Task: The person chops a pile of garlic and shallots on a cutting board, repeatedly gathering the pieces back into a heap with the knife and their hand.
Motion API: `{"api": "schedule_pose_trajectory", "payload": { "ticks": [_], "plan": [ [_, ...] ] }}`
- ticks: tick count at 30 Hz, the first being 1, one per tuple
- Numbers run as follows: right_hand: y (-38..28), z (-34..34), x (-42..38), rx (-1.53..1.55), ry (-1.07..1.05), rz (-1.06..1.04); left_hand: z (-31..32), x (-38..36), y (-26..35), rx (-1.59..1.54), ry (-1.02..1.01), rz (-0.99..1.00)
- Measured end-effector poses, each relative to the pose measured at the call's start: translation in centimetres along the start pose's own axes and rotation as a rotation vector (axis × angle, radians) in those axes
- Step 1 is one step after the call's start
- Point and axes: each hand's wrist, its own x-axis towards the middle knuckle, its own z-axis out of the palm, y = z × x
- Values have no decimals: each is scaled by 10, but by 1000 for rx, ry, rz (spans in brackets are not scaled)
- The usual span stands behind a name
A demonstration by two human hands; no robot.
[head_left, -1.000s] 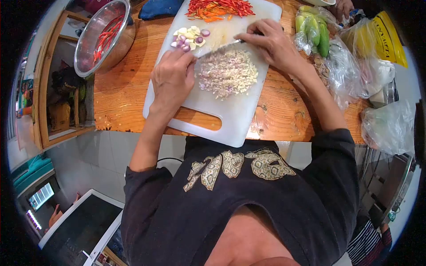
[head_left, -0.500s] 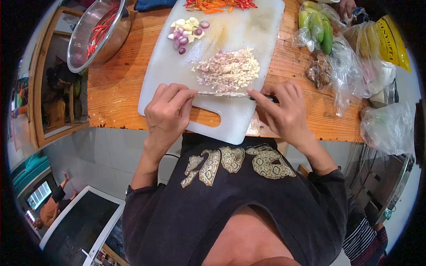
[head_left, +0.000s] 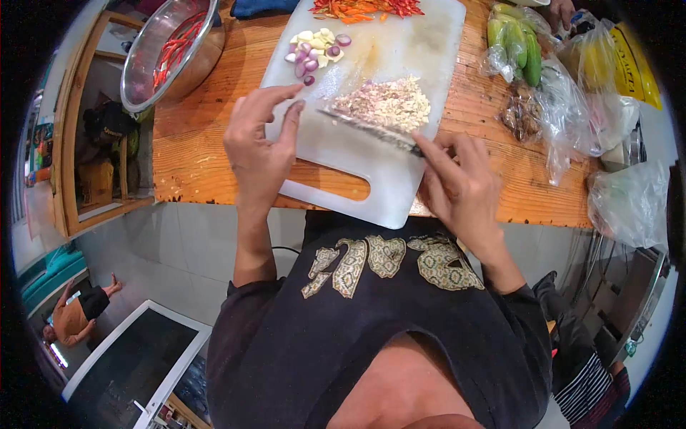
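Note:
My right hand grips the handle end of a knife, whose blade slants up to the left along the near edge of a pile of chopped garlic and shallot. Apart from the blade, my left hand holds nothing, thumb and forefinger spread. Both hands are over the near part of a white cutting board. Farther up on the board lie peeled garlic and shallots, with a single shallot close to my left fingertips. Cut red and orange chillies lie at the far edge.
A metal bowl with red chillies stands at the left of the wooden table. On the right are bagged green vegetables, clear plastic bags and a yellow packet. Another person's hand shows at top right.
My left hand has let go of the blade tip and moved up with its fingers apart. The blade now tilts, its tip raised toward the upper left. The view has shifted slightly.

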Motion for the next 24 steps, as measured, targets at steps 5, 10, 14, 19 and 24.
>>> {"api": "schedule_pose_trajectory", "payload": {
  "ticks": [5, 10, 14, 19, 24],
  "plan": [
    [-20, 21, -2, 22, -34, 48, 0, -4, -3, 3, 58, -113],
    [-14, 19, 6, -74, 36, 95, 8, -8, -9, 74, -4, -19],
    [-14, 8, 3, -110, 49, 152, 10, -10, -8, 104, -123, 17],
    [-5, -10, -1, 10, -3, 111, 16, -12, -9, 82, -176, 36],
    [29, -23, -4, 21, -152, 21, 19, -10, 1, -30, -270, 21]
  ]
}}
